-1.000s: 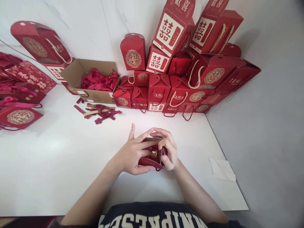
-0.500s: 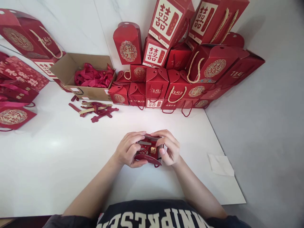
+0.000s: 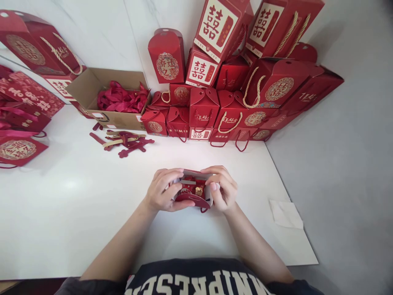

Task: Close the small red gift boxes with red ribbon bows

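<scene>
Between both hands sits a small red gift box (image 3: 194, 201) with its top flaps spread apart. Inside lie red-wrapped pieces and a gold-coloured item (image 3: 199, 191); their exact kind is hard to make out. My left hand (image 3: 165, 191) grips the box's left side, thumb along the near flap and fingers at the far left edge. My right hand (image 3: 223, 189) is curled at the right side, fingertips on the far rim and inner right edge. A dark red cord handle shows below the near flap.
Stacked red gift boxes (image 3: 204, 107) line the wall behind. A cardboard box (image 3: 123, 121) holds dark pink ribbon (image 3: 121, 98). Red and gold strips (image 3: 125, 140) lie before it. More red boxes (image 3: 21, 149) stand at left; a white tissue (image 3: 286, 214) lies near the right table edge.
The box's flaps are spread wider, so more of the inside shows. My right hand has shifted slightly right, and my left thumb has moved up onto the near flap.
</scene>
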### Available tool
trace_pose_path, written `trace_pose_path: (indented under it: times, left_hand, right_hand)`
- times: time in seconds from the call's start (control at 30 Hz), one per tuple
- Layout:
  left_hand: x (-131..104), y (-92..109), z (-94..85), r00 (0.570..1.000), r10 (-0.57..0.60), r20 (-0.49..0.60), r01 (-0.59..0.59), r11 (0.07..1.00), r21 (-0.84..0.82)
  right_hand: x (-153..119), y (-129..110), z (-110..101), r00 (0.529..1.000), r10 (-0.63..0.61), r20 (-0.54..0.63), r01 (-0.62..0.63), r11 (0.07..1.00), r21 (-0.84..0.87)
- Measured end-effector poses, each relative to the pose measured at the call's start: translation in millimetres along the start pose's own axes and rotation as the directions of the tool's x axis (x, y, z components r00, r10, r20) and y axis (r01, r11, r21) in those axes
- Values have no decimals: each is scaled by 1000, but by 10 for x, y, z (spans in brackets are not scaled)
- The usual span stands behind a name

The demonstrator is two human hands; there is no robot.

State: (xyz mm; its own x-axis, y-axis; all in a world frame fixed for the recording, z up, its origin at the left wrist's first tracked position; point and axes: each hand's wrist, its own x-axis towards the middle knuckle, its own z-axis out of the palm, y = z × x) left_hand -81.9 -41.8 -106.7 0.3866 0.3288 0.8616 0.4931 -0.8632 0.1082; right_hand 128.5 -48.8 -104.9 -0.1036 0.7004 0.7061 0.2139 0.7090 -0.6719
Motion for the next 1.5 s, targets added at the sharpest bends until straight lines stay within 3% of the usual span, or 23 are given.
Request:
trace_pose_path:
  times: [0.1,0.17,0.27,0.3,0.37,0.47,0.57,0.7,0.77,0.87,0.93,1.0,1.13,1.33,1.4,1.5]
  left_hand:
    - [61,-33,-83,969,-227,97,237,965,-109]
    - [99,-59,-133,868,-414,275,472,859,-197]
    - [133,-88,-173,682,-505,529,682,701,-209]
    - [139,-90,-179,645,-508,570,709,677,-198]
    - [151,-75,-189,620,-514,593,722,669,-174]
    - [186,-10,-222,638,-517,570,683,722,-109]
    - [232,65,-278,657,-514,552,635,771,-38]
    - [251,79,-326,700,-563,439,621,784,14]
    - [233,42,-331,695,-601,395,642,766,37]
    - [195,-22,-331,643,-662,386,703,710,49]
    - [176,-47,-329,627,-676,387,723,690,33]
    - [168,-50,-324,647,-652,395,710,704,-1]
    - [171,-32,-310,705,-584,402,657,751,-62]
    - [142,-68,-315,688,-619,379,669,743,-3]
    - [137,-75,-315,694,-610,382,664,748,-12]
    - [145,-53,-301,720,-562,406,637,768,-67]
  right_hand:
    - [18,3,-39,993,103,60,-108,989,99]
    - [53,16,-89,981,134,143,-154,978,139]
    - [155,8,-213,955,130,268,-165,980,112]
    - [198,-16,-263,942,131,308,-160,985,70]
    - [286,-113,-355,911,141,387,-120,990,-76]
    - [373,-346,-426,842,135,522,40,950,-310]
    - [368,-551,-389,773,113,625,207,885,-417]
    - [272,-572,-281,803,-18,596,364,807,-465]
    - [227,-494,-246,798,-58,600,406,787,-465]
    - [195,-379,-226,770,5,637,392,784,-481]
    - [200,-345,-221,785,35,618,368,777,-511]
    - [225,-350,-207,796,8,606,383,768,-514]
    - [300,-399,-143,720,-74,690,472,782,-408]
    - [404,-378,-192,694,-189,695,555,756,-348]
    - [448,-375,-237,720,-140,680,538,731,-419]
    - [535,-421,-236,764,70,641,435,679,-592]
